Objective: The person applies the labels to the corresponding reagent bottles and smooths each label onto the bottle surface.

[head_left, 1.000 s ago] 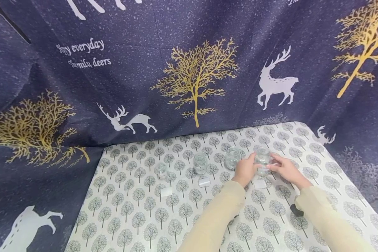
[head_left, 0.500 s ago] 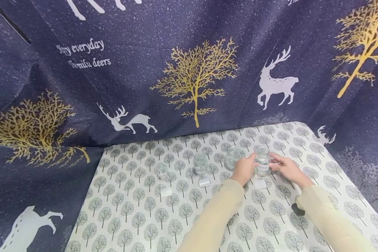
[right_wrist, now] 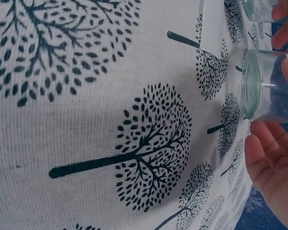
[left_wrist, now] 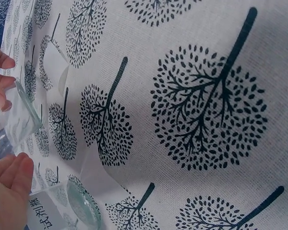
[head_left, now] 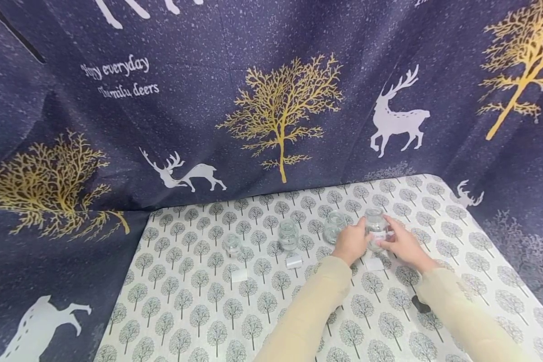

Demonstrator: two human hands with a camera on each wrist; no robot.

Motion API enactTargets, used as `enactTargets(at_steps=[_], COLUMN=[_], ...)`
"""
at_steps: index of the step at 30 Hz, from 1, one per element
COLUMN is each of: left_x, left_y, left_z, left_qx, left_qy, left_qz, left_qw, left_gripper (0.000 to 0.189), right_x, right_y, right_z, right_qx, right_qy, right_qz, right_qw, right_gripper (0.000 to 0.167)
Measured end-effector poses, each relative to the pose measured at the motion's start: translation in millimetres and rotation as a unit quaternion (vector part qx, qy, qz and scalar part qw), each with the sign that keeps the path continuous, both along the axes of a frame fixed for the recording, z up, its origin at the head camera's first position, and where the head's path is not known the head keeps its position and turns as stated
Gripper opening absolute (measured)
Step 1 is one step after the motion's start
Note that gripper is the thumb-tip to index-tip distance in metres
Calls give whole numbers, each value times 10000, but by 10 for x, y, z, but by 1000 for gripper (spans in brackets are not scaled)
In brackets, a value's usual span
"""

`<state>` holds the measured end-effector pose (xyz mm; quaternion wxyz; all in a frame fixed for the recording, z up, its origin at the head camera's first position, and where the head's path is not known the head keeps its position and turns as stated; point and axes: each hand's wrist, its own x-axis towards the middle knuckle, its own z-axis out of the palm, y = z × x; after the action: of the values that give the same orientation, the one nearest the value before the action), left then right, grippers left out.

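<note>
In the head view, a clear glass jar with a white label stands between both hands at the right of the row. My left hand holds its left side. My right hand grips it from the right, fingers around the far side and thumb at the front near the label. From the right wrist view, the jar's base is close to the cloth; whether it touches is unclear. Just left of my left hand is a second, squat glass jar, whose label with dark characters shows in the left wrist view.
Further left stand a glass jar and a smaller one. White paper pieces lie before the jars, one of them curled. A tree-print cloth covers the table; a dark blue deer-print curtain hangs behind.
My right hand has shifted left and closer around the jar. The jar has moved slightly left and its label has turned. The left hand stays nearly in place.
</note>
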<state>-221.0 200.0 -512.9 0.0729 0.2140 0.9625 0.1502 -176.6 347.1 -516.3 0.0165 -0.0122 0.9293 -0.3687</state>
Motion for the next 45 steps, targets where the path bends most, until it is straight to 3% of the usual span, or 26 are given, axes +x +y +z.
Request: enactTargets(at_steps=[3,8,11,18,30,39,45], left_x=[9,30,32,13,-3,53,85], left_y=[8,28,25,-36,-58,-22,49], left_z=[-12,-41,-42,-53,-87,-116,-87], left_qx=[-104,-492,-625,-46,452,1153,1677], left_qy=[-17,613,677,218,218,391,-106], left_qz=[11,116,179,129,72,238,381], left_qw=[9999,9968,9956,9997,9987,9923,9850], left_gripper=[64,66,64,60,49,43,46], right_x=[-7,-18,-32,-36,-3,21,31], right_y=[-2,10,17,78,169,171,140], right_z=[1,-15,-12,0,-23,10,67], right_qx=[-53,-148,-134,-139,-561,-717,-696], right_qy=[-107,-219,-130,-14,-313,-549,-767], right_qz=[-80,-109,-23,148,179,146,4], right_qw=[9999,9996,9998,9998,9978,9958,9946], right_gripper=[84,85,79,62,53,54,64])
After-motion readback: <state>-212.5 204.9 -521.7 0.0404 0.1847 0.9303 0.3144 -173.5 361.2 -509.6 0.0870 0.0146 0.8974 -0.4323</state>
